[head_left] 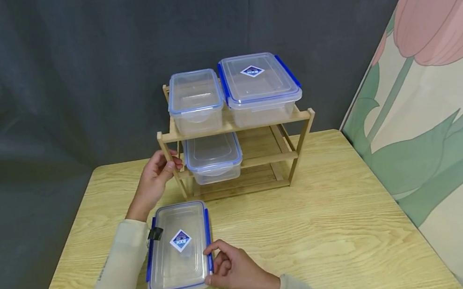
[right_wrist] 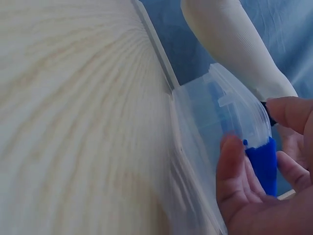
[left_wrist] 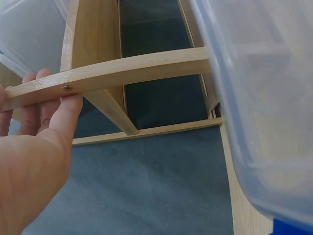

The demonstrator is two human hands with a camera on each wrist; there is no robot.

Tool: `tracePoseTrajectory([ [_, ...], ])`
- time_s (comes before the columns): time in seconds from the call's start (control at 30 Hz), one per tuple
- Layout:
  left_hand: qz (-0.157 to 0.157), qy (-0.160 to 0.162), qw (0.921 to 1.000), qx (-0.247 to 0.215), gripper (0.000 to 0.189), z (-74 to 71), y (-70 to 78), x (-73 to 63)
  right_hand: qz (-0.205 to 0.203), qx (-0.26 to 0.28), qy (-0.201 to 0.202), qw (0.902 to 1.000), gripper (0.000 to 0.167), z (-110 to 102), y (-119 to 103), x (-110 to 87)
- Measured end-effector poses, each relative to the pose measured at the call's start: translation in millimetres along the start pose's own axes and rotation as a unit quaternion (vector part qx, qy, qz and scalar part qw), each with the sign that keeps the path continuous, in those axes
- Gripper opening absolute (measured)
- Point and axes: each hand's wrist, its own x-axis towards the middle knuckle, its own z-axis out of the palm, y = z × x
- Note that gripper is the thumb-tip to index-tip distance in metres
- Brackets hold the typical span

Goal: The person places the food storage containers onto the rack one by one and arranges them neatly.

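My left hand [head_left: 155,178] grips the front left post of a wooden rack [head_left: 233,164], thumb in front and fingers behind, as the left wrist view also shows. Below that arm, a clear lidded food container [head_left: 184,274] with blue side latches and a diamond label lies on the table. My right hand [head_left: 239,268] pinches its near right corner: the index finger reaches the lid's edge and the thumb sits at the front corner. In the right wrist view, a blue latch [right_wrist: 264,164] shows between the fingers of that hand.
Atop the rack stand a narrower clear container [head_left: 194,94] and a large one with blue latches [head_left: 261,85]. Another container [head_left: 212,153] sits on the middle shelf, at the left. The wooden table [head_left: 329,228] meets a dark curtain behind and a tulip-patterned panel [head_left: 442,94] on the right.
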Motion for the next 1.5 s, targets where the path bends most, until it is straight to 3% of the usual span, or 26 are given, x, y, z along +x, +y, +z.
tracePoseTrajectory([
  [0.13, -0.005, -0.001, 1.0, 0.007, 0.034, -0.3, -0.5, 0.6, 0.008, 0.025, 0.011, 0.9996, 0.052, 5.3, -1.0, 0.8],
  [0.37, -0.011, -0.003, 0.9999, 0.005, 0.033, 0.0, 0.1, -0.2, 0.049, 0.134, 0.021, 0.9895, 0.049, 15.8, -3.0, -2.6],
  [0.7, -0.013, 0.0, 0.9999, 0.01, 0.032, -0.3, -0.7, 0.5, 0.075, 0.195, 0.041, 0.9771, 0.044, 14.9, -2.1, -0.9],
  [0.97, -0.011, 0.002, 0.9998, 0.013, 0.033, -0.2, -1.7, 0.2, 0.089, 0.19, 0.067, 0.9755, 0.037, 12.4, -4.7, 2.5],
  [1.5, -0.005, 0.005, 0.9998, 0.021, 0.036, -0.7, -4.1, -0.6, 0.078, 0.139, 0.089, 0.9832, 0.029, 1.2, -8.1, 1.1],
])
